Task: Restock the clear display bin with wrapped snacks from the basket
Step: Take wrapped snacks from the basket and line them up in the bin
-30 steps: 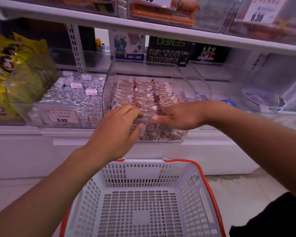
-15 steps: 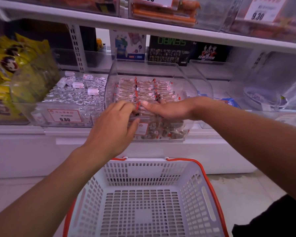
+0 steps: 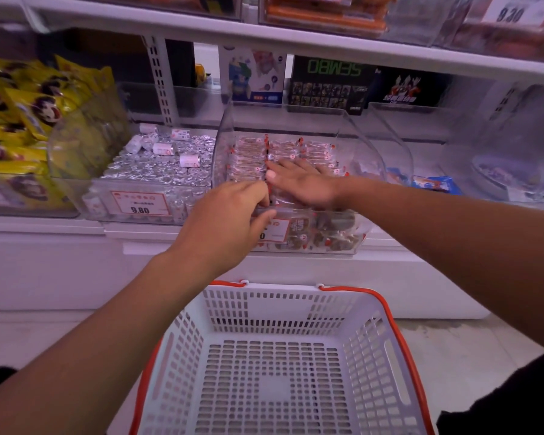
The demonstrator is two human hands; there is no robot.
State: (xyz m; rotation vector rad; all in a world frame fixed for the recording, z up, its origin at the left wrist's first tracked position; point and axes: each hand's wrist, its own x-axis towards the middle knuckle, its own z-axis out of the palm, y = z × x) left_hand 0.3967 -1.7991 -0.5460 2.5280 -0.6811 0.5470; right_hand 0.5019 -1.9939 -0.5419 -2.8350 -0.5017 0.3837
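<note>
Far left of frame: yellow snack bags [image 3: 22,120] piled in a clear tub, upper left. Next to them, a bin of silver foil sweets [image 3: 157,171] w/ a few white rolls on top & a red-edged price tag [image 3: 140,204] reading 9.80 on its front.

Centre: the clear display bin [image 3: 352,127] sits on the white shelf [image 3: 44,227], open at top, w/ wrapped snacks [image 3: 252,152] lined up in neat rows inside; more show thru its front wall, lower down. Left hand [image 3: 230,218] is at the bin's front edge, fingers curled over the rim onto the nearest snacks, thumb down on the front wall by the label; can't tell if it pinches a pack or only rests there. Right hand [image 3: 299,183] lies flat on the snack rows inside the bin, fingers straight & spread, pressing down, gripping nothing.

Bottom centre: white basket [image 3: 371,346] w/ orange handles, below the hands, only its slotted floor showing.

Right: more clear bins, one w/ a blue packet [image 3: 434,183]. Behind, upper centre, boxed toys [image 3: 327,83] stand upright
</note>
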